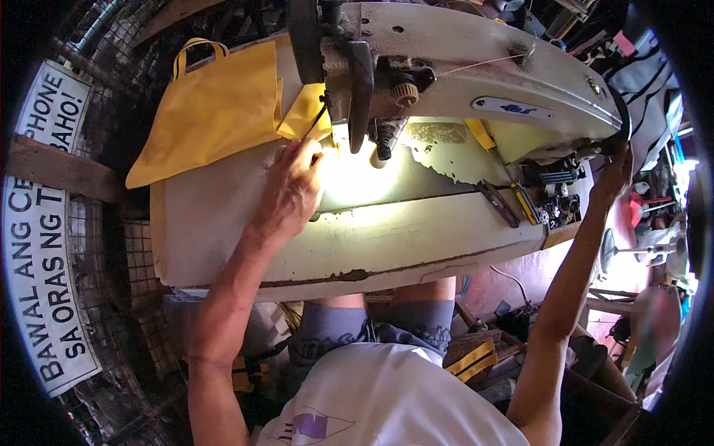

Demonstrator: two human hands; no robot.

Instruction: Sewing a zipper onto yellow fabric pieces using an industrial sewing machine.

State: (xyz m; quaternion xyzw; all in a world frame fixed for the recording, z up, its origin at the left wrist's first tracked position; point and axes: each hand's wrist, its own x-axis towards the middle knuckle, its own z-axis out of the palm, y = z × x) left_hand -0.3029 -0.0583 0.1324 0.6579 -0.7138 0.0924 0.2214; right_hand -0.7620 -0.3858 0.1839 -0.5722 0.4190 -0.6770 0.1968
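A large industrial sewing machine [461, 56] stands across the table, its lamp shining on the needle area. Left of the needle lies a yellow bag [216, 104] with a looped handle [199, 50]. My left hand [294, 178] is closed at the bag's right end, fingers pinched by a folded yellow part and a thin black strip [318, 119]; the fingertips are partly hidden. At the machine's right end, my right hand [616, 175] grips the rim of the dark handwheel [623, 111]. Its fingers are partly hidden behind the rim.
On the worn table [416, 230] lie a yellow-handled screwdriver [524, 204], pliers [498, 203] and a yellow-handled tool [482, 135]. Bobbins and small metal parts [561, 204] sit at the right. White signs [52, 275] hang on wire mesh at left. An electric fan [610, 249] stands at right.
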